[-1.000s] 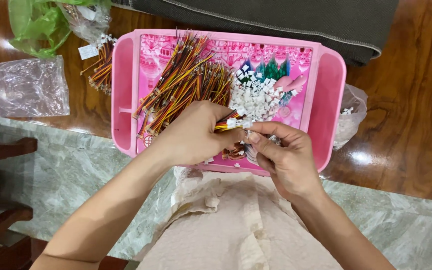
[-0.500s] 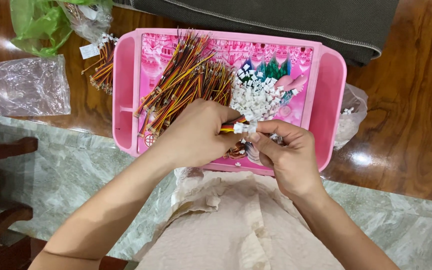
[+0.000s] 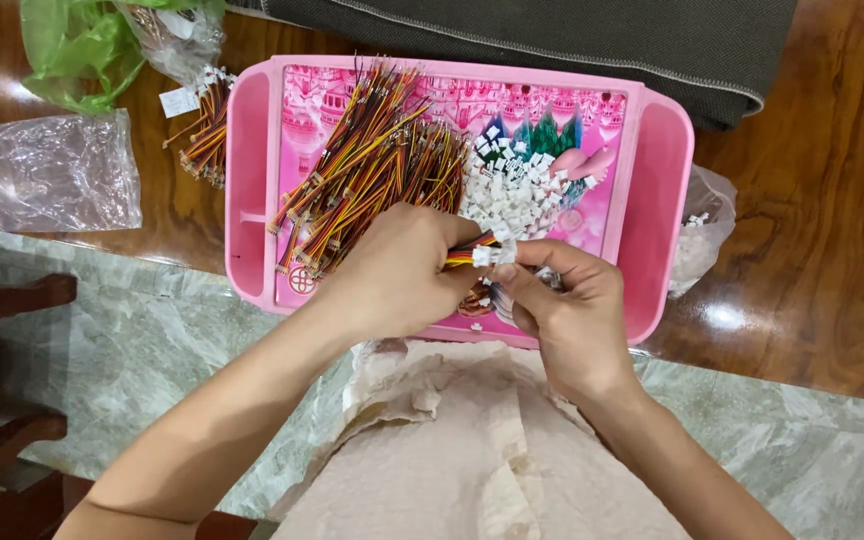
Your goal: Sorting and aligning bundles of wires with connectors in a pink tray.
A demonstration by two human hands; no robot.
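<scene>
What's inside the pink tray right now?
The pink tray holds a pile of coloured wire leads and a heap of small white connectors. Both hands cover its near edge.

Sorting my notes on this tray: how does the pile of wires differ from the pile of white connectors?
The wire pile is long thin strands in red, yellow and black; the white connector pile is small blocky pieces, all white. The wire pile fills the left and middle of the pink tray and looks bigger; the white connector pile sits right of it. Both lie loose in that tray.
</scene>
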